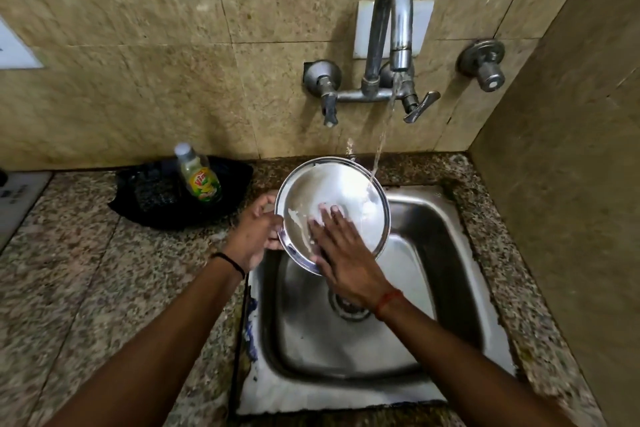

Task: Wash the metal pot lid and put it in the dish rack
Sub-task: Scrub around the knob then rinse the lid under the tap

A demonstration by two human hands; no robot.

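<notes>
A round metal pot lid is tilted over the back left of the steel sink, its inner face toward me with white suds on it. My left hand grips the lid's left rim. My right hand lies flat on the lid's inner face, fingers spread and together rubbing the foam. Water runs from the tap and hits the lid's upper right rim. No dish rack is in view.
A dish-soap bottle stands in a black tray on the granite counter left of the sink. Tap handles stick out from the tiled wall. A side wall closes the right.
</notes>
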